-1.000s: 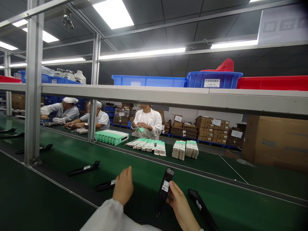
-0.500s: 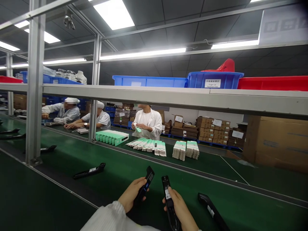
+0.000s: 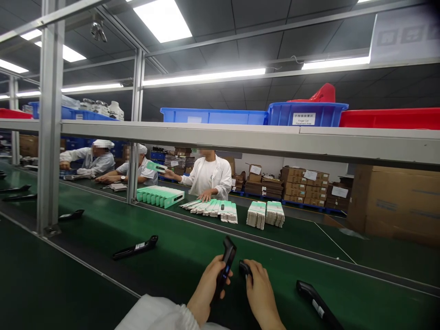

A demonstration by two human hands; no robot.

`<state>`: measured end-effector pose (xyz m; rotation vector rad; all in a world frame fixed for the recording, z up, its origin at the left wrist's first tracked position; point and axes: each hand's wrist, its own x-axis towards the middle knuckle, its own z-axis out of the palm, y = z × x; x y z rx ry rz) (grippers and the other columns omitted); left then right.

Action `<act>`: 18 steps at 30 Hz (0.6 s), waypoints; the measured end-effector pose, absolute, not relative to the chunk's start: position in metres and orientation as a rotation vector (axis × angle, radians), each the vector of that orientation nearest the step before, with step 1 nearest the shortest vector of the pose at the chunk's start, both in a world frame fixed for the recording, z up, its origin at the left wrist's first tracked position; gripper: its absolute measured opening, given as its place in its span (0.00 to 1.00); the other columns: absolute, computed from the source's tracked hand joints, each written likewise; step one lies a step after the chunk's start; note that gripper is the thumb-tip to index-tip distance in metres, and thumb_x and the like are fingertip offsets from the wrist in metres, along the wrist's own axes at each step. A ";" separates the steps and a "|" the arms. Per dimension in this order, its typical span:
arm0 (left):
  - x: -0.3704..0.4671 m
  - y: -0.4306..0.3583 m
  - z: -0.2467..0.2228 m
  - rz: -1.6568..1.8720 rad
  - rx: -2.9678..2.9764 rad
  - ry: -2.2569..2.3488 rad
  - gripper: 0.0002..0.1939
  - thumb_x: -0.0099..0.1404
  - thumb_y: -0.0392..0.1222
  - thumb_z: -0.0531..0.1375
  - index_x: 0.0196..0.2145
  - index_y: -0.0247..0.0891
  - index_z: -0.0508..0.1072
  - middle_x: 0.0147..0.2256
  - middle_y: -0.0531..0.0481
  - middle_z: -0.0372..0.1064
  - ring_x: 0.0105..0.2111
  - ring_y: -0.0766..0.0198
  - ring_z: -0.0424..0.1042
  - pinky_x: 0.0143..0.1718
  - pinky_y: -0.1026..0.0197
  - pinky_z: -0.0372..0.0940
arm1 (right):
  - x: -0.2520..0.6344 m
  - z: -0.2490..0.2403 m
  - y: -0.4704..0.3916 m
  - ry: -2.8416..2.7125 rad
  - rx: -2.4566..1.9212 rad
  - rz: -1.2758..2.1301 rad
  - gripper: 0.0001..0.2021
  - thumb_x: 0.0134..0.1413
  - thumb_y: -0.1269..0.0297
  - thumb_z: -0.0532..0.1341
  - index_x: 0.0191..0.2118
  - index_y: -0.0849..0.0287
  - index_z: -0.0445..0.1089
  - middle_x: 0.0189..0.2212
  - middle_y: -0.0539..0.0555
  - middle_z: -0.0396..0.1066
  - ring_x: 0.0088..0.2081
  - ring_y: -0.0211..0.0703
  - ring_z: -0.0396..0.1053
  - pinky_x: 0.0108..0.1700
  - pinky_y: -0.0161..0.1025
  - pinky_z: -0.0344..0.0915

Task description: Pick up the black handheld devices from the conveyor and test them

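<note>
My left hand (image 3: pixel 209 285) is closed around a black handheld device (image 3: pixel 228 256) with an angled head and a small blue-lit spot on its side. The device is held tilted, head up, above the green belt (image 3: pixel 192 250). Just to the right, my right hand (image 3: pixel 260 289) is curled over a second black device (image 3: pixel 244 269). Its head shows past the fingers, but the hand covers most of the rest. Farther right lies another black device (image 3: pixel 318 303) with a white label. One more labelled device (image 3: pixel 137 247) rests on the belt to the left.
Beyond the belt's metal rail stand green-and-white cartons (image 3: pixel 160 196) and stacks of folded cartons (image 3: pixel 256 215). A person in white (image 3: pixel 210 176) handles cartons there. A metal post (image 3: pixel 50 137) rises at left; a shelf (image 3: pixel 220 130) with blue bins (image 3: pixel 305 112) crosses overhead.
My left hand has moved right with its device. My right hand has turned over its device, covering the label. Devices on the belt have shifted right. The person opposite now reaches sideways with a carton.
</note>
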<state>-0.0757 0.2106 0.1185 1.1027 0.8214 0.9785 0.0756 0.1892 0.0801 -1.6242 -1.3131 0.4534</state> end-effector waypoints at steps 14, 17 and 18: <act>-0.072 0.207 0.114 1.114 1.394 0.830 0.25 0.55 0.60 0.54 0.43 0.40 0.67 0.29 0.53 0.62 0.30 0.63 0.64 0.31 0.62 0.60 | 0.047 0.100 0.178 -0.724 -0.896 1.299 0.26 0.36 0.45 0.66 0.41 0.56 0.71 0.45 0.55 0.71 0.48 0.52 0.65 0.39 0.39 0.64; -0.082 0.221 0.110 1.082 1.128 0.902 0.30 0.54 0.66 0.50 0.40 0.37 0.69 0.27 0.53 0.61 0.26 0.66 0.62 0.24 0.65 0.56 | 0.047 0.100 0.178 -0.775 -0.848 1.331 0.24 0.39 0.45 0.64 0.40 0.57 0.71 0.40 0.55 0.73 0.44 0.50 0.68 0.39 0.39 0.64; -0.086 0.226 0.107 1.081 1.070 0.927 0.31 0.52 0.66 0.52 0.39 0.36 0.70 0.26 0.53 0.61 0.25 0.67 0.61 0.23 0.66 0.55 | 0.047 0.100 0.178 -0.797 -0.840 1.341 0.24 0.41 0.45 0.63 0.40 0.58 0.71 0.39 0.56 0.74 0.42 0.49 0.69 0.40 0.39 0.64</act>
